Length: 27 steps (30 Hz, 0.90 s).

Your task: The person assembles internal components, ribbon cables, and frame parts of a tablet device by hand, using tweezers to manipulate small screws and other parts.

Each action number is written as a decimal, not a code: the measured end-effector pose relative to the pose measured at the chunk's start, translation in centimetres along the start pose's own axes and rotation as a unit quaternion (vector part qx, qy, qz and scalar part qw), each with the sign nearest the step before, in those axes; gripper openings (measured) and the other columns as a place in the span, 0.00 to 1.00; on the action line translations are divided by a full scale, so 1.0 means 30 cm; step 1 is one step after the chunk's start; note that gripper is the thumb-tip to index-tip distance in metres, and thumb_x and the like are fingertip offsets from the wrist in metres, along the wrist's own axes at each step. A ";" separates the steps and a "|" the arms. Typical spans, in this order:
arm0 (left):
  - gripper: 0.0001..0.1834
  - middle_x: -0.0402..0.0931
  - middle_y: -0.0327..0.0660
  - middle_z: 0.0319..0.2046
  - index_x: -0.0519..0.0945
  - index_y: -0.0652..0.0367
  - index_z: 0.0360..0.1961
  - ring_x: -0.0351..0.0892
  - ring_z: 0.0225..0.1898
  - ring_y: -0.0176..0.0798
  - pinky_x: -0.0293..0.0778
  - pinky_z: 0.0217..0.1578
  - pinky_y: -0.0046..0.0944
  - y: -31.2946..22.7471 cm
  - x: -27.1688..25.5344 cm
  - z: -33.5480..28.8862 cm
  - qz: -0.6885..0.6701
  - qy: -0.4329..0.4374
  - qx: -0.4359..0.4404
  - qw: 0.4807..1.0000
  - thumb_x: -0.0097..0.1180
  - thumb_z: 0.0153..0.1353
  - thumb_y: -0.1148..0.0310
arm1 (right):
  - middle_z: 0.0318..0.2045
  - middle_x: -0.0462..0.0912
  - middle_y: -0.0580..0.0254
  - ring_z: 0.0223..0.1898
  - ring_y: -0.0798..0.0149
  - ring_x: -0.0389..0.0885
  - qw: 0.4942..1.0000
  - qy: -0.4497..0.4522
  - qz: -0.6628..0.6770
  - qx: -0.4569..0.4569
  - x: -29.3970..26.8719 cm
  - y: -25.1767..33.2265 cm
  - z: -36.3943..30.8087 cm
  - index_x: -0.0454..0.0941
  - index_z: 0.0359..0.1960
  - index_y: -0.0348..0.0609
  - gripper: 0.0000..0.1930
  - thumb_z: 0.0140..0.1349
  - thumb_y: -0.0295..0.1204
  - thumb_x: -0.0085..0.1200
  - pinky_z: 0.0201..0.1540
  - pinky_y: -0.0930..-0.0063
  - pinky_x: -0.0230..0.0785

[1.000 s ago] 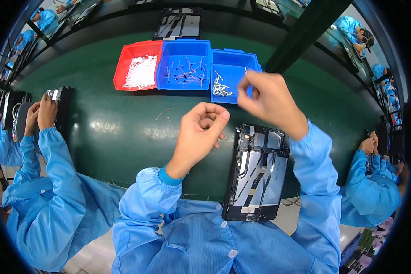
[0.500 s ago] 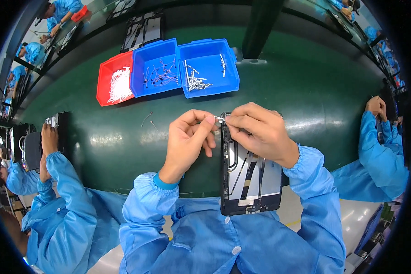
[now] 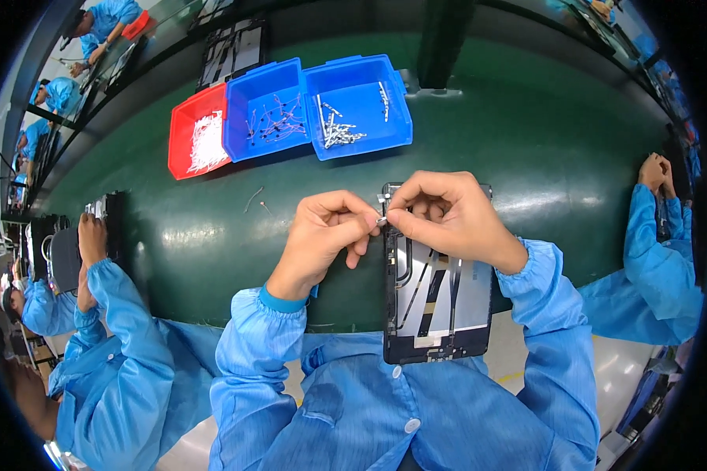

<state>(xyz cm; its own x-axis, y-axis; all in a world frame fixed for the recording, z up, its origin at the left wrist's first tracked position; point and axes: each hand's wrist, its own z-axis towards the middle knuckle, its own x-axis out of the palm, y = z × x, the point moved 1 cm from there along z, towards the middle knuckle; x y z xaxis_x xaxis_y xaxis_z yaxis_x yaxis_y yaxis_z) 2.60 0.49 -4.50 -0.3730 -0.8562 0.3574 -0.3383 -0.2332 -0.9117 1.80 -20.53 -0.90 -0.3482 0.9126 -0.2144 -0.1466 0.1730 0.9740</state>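
Observation:
An opened tablet (image 3: 463,294), its inside facing up with a pale panel and black ribbon cables, lies lengthwise at the near table edge and juts past it. Over its upper left edge, my left hand (image 3: 322,239) pinches a small silvery piece (image 3: 382,221) between thumb and forefinger. My right hand (image 3: 456,216) is closed in a pinch at the same piece's right side, above the tablet's top. Fingertips hide most of the piece, so its kind cannot be made out. A small whitish bit (image 3: 382,198) shows at the tablet's upper left corner.
Beyond my hands stand a red bin (image 3: 184,141) of white strips, a blue bin (image 3: 247,90) of thin wired parts, and another blue bin (image 3: 369,86) of small silvery pieces. Two loose wires (image 3: 253,199) lie left on the green table (image 3: 188,259). Co-workers sit on both sides.
Both hands have come slightly down along the tablet's left edge, still pinching the small piece. The whitish bit at the corner now shows clear of my fingers. The view has shifted a little.

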 end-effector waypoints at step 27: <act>0.31 0.79 0.44 0.42 0.64 0.67 0.66 0.77 0.28 0.29 0.72 0.18 0.27 -0.028 0.082 -0.248 0.297 0.027 -0.076 0.952 0.59 0.68 0.62 | 0.31 0.81 0.66 0.32 0.80 0.77 0.960 -0.189 0.202 0.047 -0.068 -0.103 -0.299 0.75 0.36 0.34 0.03 0.65 0.19 0.56 0.35 0.87 0.69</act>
<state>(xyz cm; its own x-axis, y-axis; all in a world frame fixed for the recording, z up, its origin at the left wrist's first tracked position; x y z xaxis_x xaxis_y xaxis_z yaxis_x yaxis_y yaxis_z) -4.47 2.00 -1.35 -0.5802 -0.7902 -0.1972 -0.1742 0.3569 -0.9178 -5.35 -26.25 -4.12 0.0035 0.9783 0.2071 0.0207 -0.2071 0.9781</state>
